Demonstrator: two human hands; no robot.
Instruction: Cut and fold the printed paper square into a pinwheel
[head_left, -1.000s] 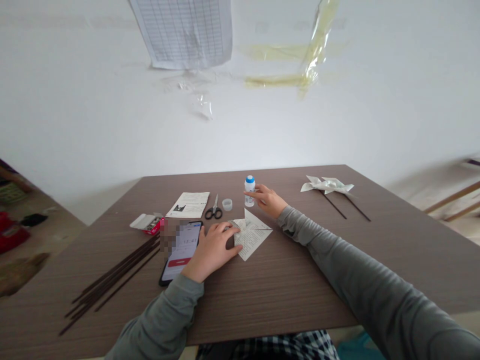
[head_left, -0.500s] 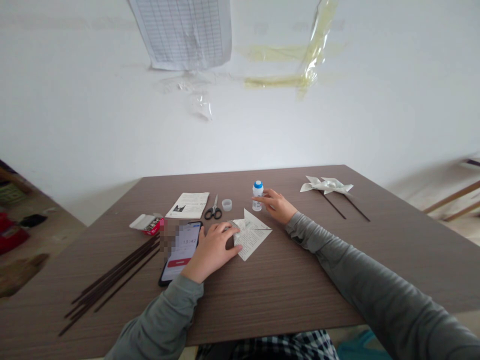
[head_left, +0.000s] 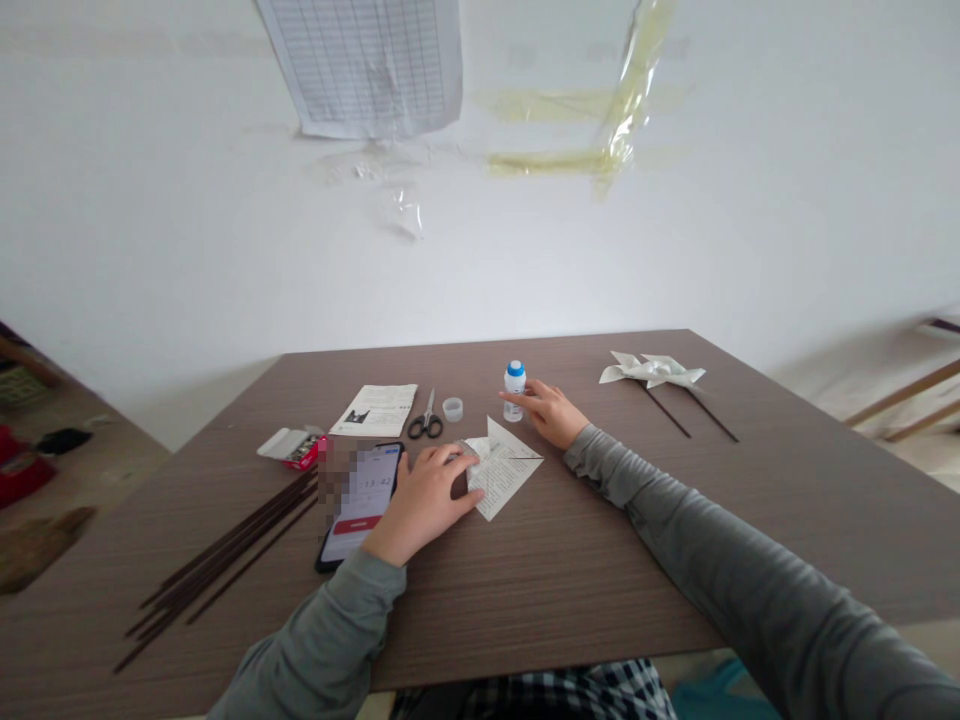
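A printed paper piece with cut, pointed corners lies on the table, and my left hand presses its left part down with fingertips, the fingers spread. Just beyond the paper stands a white glue bottle with a blue top. My right hand is at the bottle's right side, its index finger stretched across the front; the other fingers are partly hidden. A small translucent cap and black-handled scissors lie left of the bottle. Under my left wrist's side rests a phone.
Dark thin sticks lie at the left, near an open red-and-white box. A stack of printed paper sits behind the phone. Two paper pinwheels on sticks lie at the back right. The wall rises behind the table.
My right hand has shifted very slightly left at the bottle. My left hand stays on the paper.
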